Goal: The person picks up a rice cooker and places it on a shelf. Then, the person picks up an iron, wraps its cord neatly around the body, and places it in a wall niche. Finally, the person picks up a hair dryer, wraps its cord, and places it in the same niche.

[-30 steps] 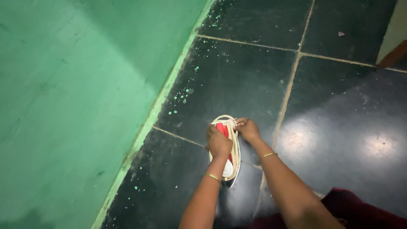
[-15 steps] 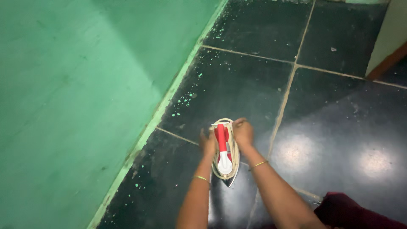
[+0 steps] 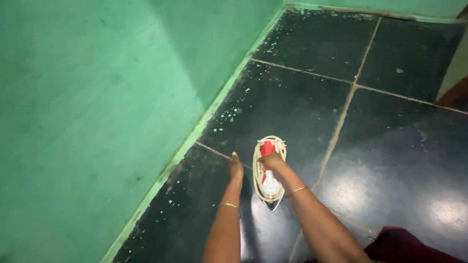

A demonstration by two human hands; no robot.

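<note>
While the iron (image 3: pixel 269 174) is sitting flat on the dark floor (image 3: pixel 390 146), its pale cord (image 3: pixel 257 171) is lying wound around its body. The right hand (image 3: pixel 273 160) is resting on the red handle (image 3: pixel 266 148), fingers curled over it. The left hand (image 3: pixel 235 170) is now lying flat on the floor just beside the iron, fingers straight and close together, holding nothing. A moment ago both hands were touching the iron, so the left one has let go. A green wall (image 3: pixel 97 122) is standing to the left. A dark red cloth (image 3: pixel 404 246) is showing at the bottom right.
</note>
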